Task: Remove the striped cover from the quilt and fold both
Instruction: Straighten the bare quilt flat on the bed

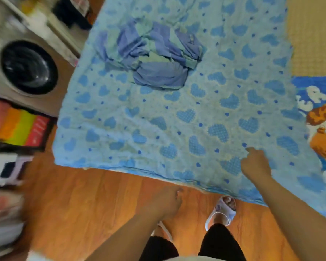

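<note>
Left hand (165,201) hangs over wood floor (94,196), fingers loosely curled, holding nothing. Right hand (255,164) sits over quilt (177,117) near its front edge, fingers curled under; cannot tell if they pinch fabric. Quilt, blue with hearts, lies spread flat. Striped cover (152,57) sits bunched on quilt's far part. Slipper (223,210) just below quilt edge. Washer (26,68) at left.

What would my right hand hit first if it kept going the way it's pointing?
Probably the quilt right under it. The right hand points up and left across the quilt; farther along lies the crumpled cover, though depth is unclear.
</note>
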